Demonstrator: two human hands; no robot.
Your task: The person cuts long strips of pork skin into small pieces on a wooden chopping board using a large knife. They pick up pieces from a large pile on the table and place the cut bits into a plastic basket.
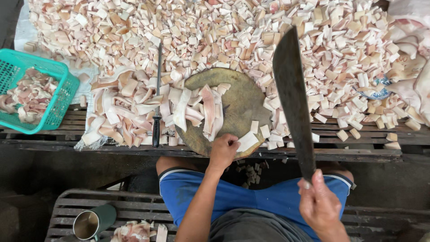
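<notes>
A round chopping block (pixel 237 101) sits at the table's (pixel 358 154) near edge, with strips of pork skin (pixel 208 110) lying on it. Left of the block lies a sharpening steel (pixel 157 98) on a heap of uncut strips (pixel 121 112); further left stands a plastic basket (pixel 58 96). Behind and right of the block spread cut pieces (pixel 224 31). A metal cup (pixel 92 222) lies on the bench (pixel 62 210) below.

You sit at a dark slatted wooden table (pixel 358 154) in flat daylight; below it lies dark ground, with a slatted bench (pixel 134 210) under you.
</notes>
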